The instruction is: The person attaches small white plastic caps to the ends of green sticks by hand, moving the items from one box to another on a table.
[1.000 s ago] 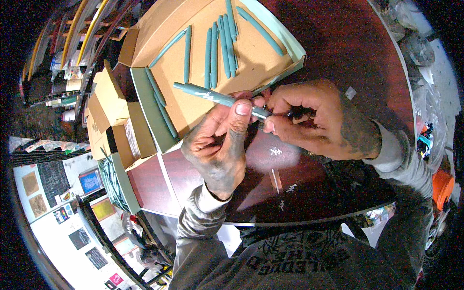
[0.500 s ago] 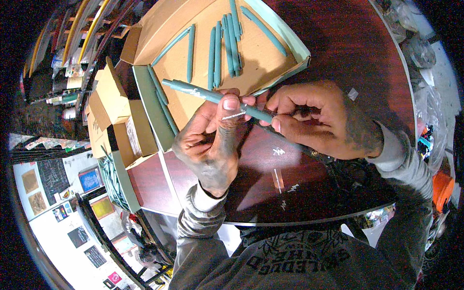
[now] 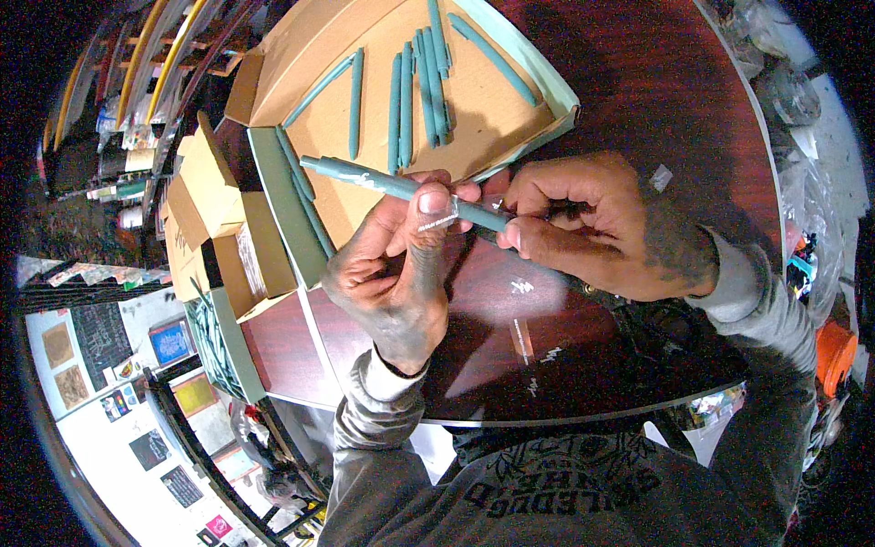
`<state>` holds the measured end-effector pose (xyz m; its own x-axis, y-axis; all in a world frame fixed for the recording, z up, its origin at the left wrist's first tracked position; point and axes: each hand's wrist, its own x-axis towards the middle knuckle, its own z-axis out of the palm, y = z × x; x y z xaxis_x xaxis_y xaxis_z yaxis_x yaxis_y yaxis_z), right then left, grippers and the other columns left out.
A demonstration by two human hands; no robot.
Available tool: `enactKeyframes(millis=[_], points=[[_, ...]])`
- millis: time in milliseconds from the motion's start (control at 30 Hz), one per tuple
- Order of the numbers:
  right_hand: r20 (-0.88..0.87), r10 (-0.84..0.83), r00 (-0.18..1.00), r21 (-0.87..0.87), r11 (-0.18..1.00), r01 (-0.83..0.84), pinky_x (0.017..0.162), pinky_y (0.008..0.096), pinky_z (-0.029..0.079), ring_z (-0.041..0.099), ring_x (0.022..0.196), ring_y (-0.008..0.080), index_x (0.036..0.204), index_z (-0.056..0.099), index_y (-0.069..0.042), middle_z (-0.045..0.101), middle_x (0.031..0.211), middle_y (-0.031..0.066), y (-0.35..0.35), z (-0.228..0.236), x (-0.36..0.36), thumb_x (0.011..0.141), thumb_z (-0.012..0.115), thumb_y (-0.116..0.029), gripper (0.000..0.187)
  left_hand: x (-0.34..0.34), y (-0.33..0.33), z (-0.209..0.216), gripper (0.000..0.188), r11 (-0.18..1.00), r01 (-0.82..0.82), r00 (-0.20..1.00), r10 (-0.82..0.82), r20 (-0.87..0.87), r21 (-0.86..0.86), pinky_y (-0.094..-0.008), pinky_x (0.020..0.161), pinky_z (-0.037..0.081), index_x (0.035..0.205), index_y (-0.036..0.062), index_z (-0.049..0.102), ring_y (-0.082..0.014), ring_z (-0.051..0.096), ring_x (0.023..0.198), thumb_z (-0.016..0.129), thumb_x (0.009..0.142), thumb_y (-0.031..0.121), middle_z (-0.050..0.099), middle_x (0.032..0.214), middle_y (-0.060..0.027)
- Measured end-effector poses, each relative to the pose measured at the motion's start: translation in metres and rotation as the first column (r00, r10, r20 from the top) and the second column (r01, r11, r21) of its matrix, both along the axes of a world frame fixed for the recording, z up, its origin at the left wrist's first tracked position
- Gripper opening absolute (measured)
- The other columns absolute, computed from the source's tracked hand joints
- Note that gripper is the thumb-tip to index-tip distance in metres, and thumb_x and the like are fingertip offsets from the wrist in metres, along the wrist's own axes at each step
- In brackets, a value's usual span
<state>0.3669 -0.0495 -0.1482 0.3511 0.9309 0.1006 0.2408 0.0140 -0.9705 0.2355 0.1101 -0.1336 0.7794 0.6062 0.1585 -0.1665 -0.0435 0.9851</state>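
Fingers of your left hand [image 3: 392, 283] pinch the teal pen [image 3: 351, 176] by the open box [image 3: 319, 137], clear strip [image 3: 437, 223] at the thumb; your right hand [image 3: 620, 223] nips its right end. Loose grip could skew the strip.

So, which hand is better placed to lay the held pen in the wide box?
Likely the left hand: it grasps the pen mid-length, one end appearing over the wide box; the right hand meets the other end.
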Motion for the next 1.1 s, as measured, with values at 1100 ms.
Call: enactKeyframes(millis=[1100], points=[[0.195,-0.341,0.920,0.286,0.917,0.279,0.052,0.0269,0.037,0.048,0.060,0.0095,0.090,0.055,-0.005,0.056,0.079,0.0017,0.013,0.002,-0.018,0.090,0.073,-0.013,0.019,-0.007,-0.006,-0.003,0.023,0.926,-0.018,0.996,0.050,-0.075,0.378,-0.0256,0.085,0.051,0.112,-0.0047,0.071,-0.0110,0.067,0.093,0.070,0.095,0.011,0.075,0.097,-0.0114]])
